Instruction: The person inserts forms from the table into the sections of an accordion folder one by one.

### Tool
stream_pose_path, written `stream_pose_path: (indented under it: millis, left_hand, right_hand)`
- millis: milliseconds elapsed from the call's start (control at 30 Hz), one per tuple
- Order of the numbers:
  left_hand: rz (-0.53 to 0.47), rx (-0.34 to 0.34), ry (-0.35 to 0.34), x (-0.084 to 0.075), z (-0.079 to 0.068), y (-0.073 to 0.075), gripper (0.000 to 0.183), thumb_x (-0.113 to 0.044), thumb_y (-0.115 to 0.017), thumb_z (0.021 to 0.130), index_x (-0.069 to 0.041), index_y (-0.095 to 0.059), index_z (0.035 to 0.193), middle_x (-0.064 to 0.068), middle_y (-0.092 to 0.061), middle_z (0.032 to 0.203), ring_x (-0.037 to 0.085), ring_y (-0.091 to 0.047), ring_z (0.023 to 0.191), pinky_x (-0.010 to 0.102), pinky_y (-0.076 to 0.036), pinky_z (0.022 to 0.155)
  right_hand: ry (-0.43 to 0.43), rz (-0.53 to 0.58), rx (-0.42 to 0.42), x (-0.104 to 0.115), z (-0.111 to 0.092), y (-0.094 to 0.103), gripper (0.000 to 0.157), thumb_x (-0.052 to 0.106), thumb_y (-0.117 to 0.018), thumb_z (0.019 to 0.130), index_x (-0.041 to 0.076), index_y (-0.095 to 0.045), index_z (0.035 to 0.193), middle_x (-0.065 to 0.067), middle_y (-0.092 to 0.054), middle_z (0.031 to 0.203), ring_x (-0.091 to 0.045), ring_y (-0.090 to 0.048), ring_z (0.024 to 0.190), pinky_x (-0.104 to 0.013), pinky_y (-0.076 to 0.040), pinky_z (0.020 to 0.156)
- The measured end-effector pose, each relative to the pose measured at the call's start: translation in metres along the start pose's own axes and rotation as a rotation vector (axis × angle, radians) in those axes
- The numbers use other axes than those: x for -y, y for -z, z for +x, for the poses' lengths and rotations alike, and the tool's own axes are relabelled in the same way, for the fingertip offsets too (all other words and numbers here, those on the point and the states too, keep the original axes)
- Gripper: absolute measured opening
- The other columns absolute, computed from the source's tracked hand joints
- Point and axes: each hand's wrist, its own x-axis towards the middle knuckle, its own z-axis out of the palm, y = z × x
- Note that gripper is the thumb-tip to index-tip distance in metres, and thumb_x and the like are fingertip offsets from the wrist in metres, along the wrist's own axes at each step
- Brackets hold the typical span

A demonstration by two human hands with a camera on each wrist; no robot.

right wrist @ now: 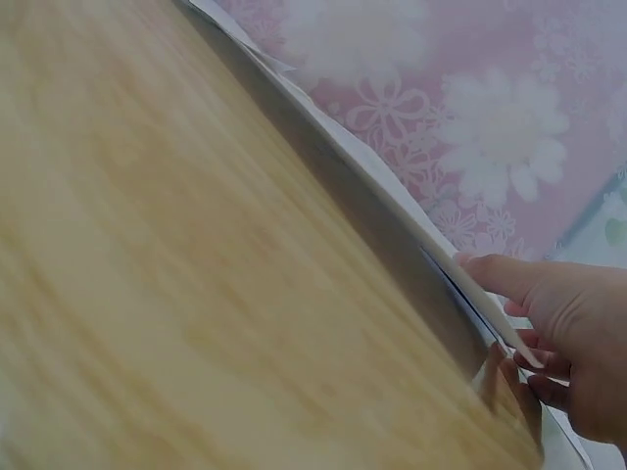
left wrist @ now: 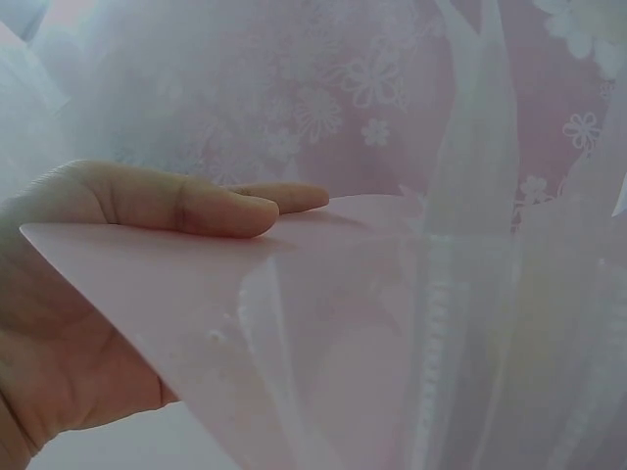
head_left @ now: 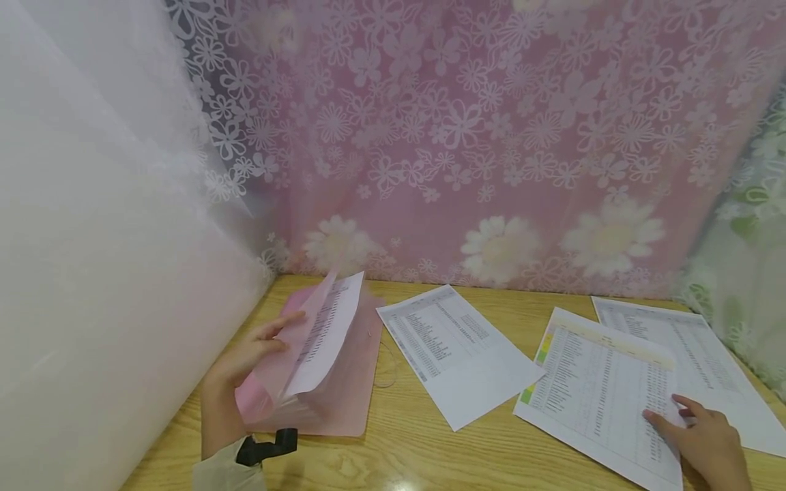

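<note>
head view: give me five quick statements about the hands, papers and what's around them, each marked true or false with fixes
1. The left hand holds up the cover of the pink folder. True.
2. Both hands hold the pink folder. False: the right hand holds the edge of the sheet with yellow and green marks.
3. The middle sheet lies on the wooden table, touched by neither hand. True.
4. The pink folder is closed flat. False: its cover is raised.
5. The curtain behind the table is plain green. False: it is pink with pale flowers.
</note>
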Motion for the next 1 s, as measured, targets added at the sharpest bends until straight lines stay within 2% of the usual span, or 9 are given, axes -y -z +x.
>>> stream_pose_path:
  millis: [200,400,600,800,1000]
  left_hand:
    - [0.002,0.001,-0.001,0.0000,0.0001,-0.0001,0.053,-0.002,-0.051,0.087,-0.002,-0.040,0.138,0.017,-0.018,0.148,0.032,-0.021,0.124,0.029,-0.034,0.086]
    - [0.017,-0.006,-0.001,-0.0003,-0.0003,0.0004,0.053,-0.003,-0.052,0.087,-0.003,-0.040,0.138,0.017,-0.017,0.149,0.032,-0.018,0.127,0.032,-0.031,0.089]
    - [0.027,-0.002,-0.015,-0.0010,0.0000,0.0006,0.053,-0.002,-0.051,0.087,-0.003,-0.040,0.138,0.016,-0.018,0.149,0.032,-0.016,0.128,0.035,-0.030,0.090]
    - [0.025,0.001,-0.015,-0.0011,-0.0010,0.0013,0.053,-0.002,-0.051,0.087,-0.004,-0.040,0.139,0.014,-0.019,0.149,0.031,-0.015,0.129,0.036,-0.029,0.091]
    - [0.019,0.005,-0.014,-0.0019,-0.0013,0.0020,0.053,-0.002,-0.051,0.087,-0.003,-0.040,0.139,0.011,-0.021,0.149,0.030,-0.015,0.129,0.031,-0.030,0.090]
  right_hand:
    - [0.029,-0.075,-0.006,0.0008,-0.0009,-0.0004,0.096,0.069,-0.053,0.075,-0.014,-0.039,0.122,-0.046,-0.030,0.107,-0.063,-0.033,0.095,-0.064,-0.032,0.077]
    - [0.063,-0.049,-0.015,0.0033,-0.0013,0.0015,0.093,0.065,-0.055,0.077,-0.013,-0.038,0.124,-0.045,-0.032,0.108,-0.061,-0.032,0.096,-0.064,-0.031,0.078]
    - [0.158,0.053,-0.062,0.0014,0.0013,0.0024,0.077,0.050,-0.062,0.081,-0.012,-0.042,0.122,-0.038,-0.045,0.096,-0.050,-0.046,0.085,-0.055,-0.038,0.067]
    - [0.155,0.213,-0.065,0.0036,0.0005,0.0025,0.063,0.043,-0.055,0.088,-0.008,-0.047,0.124,-0.039,-0.046,0.112,-0.049,-0.049,0.093,-0.052,-0.041,0.067]
    - [0.232,0.308,-0.082,0.0053,-0.0064,0.0012,0.054,0.037,-0.051,0.092,-0.006,-0.050,0.124,-0.039,-0.042,0.121,-0.050,-0.050,0.097,-0.051,-0.042,0.068]
